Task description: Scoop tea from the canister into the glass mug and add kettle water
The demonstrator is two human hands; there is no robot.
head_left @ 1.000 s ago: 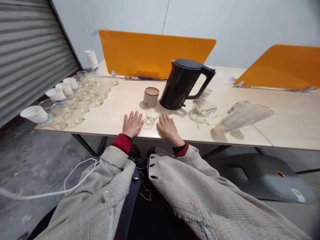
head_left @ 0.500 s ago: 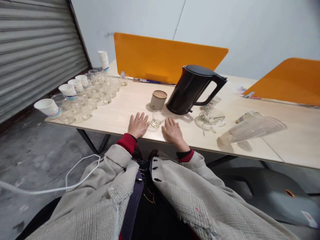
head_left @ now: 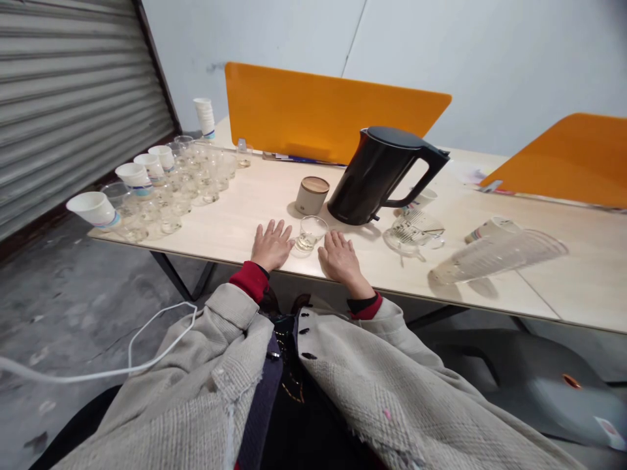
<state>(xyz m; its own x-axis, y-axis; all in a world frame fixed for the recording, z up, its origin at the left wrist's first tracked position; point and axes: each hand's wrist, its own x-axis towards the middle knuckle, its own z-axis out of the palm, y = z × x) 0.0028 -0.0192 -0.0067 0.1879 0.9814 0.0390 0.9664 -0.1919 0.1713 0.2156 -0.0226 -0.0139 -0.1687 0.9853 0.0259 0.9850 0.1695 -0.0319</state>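
Observation:
My left hand [head_left: 272, 246] lies flat on the light wooden table [head_left: 235, 225], fingers spread, holding nothing. Flat on the tabletop too, my right hand [head_left: 339, 256] is empty with its fingers stretched out. Between the hands stands a small clear cup [head_left: 311, 234] with a little pale liquid and some dark bits at its bottom. Just behind it is a grey canister [head_left: 310, 199] with a wooden lid. A black electric kettle [head_left: 377, 179] stands behind my right hand, its handle pointing right.
Many clear cups [head_left: 189, 183] and several white paper cups [head_left: 95, 210] crowd the table's left end. Right of the kettle are a glass piece with a strainer [head_left: 414, 232], a paper cup [head_left: 492, 228] and a lying stack of clear cups [head_left: 494, 258]. Orange partitions [head_left: 318, 108] rise behind.
Both hands stay flat in the same places on the table. The view has shifted very slightly; no object has visibly moved.

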